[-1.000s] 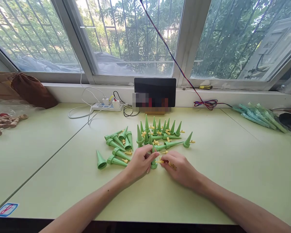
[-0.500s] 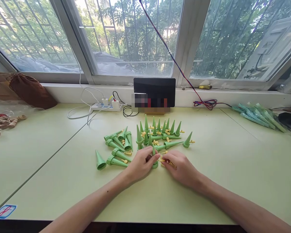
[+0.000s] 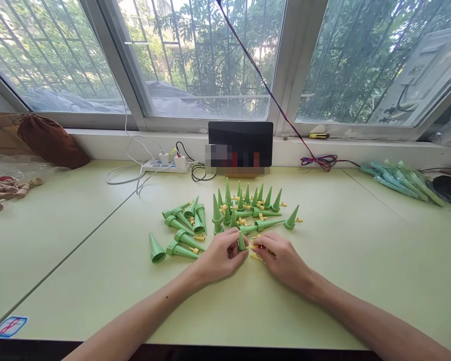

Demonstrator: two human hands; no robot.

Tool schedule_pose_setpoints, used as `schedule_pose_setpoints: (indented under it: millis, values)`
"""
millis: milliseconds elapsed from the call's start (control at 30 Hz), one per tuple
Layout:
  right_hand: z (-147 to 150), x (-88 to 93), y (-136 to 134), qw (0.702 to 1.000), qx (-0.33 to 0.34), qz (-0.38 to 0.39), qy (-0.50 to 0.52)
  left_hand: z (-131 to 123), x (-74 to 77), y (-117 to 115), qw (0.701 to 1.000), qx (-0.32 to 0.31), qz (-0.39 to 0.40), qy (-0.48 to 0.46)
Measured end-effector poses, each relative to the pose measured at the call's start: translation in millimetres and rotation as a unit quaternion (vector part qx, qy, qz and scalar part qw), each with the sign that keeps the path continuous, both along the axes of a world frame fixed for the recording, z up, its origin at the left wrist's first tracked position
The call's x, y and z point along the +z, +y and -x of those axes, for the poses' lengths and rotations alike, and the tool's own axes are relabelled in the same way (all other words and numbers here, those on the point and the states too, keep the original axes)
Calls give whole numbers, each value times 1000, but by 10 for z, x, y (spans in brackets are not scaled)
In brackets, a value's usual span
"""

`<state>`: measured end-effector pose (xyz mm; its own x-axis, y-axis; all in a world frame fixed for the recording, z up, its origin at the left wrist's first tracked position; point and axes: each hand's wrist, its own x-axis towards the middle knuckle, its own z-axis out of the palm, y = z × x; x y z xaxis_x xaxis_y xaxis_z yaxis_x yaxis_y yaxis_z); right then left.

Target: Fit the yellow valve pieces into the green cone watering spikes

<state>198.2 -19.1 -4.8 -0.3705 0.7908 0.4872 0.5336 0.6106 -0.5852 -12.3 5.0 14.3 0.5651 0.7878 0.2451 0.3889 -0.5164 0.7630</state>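
Note:
My left hand (image 3: 225,253) is closed around a green plastic cone spike (image 3: 241,241), its point up. Between the fingertips of my right hand (image 3: 280,253) is a small yellow valve (image 3: 252,246), its end at the side of the held spike; I cannot tell whether it sits in a hole. More yellow valves lie under and beside the right fingers, partly hidden. Behind my hands stand several green spikes (image 3: 276,200) with yellow valves at their sides, and a few lie flat. To the left, loose green spikes (image 3: 180,250) lie in a pile with yellow valves (image 3: 199,238) among them.
A dark tablet (image 3: 240,140) stands at the back beside a white power strip (image 3: 165,165). Bundled red-blue wire (image 3: 319,161) and bagged green items (image 3: 398,179) lie at the right. A brown drawstring bag (image 3: 50,143) and wooden pieces (image 3: 11,193) are at the left.
My left fingers have shifted lower on the green spike, which now tilts slightly and shows more of its cone. The yellow valve in my right hand has come up against its side.

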Motion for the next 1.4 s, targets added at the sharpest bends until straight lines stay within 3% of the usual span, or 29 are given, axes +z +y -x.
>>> schedule_pose_setpoints:
  millis: [800,1400]
  values:
    - [20,-35,5,999,-10,-4,-44,10,-58,-5,1000,-14,-18,9]
    - [19,-5,3,1000,-5,3,-21,-6,-72,-2,1000,1,-28,-2]
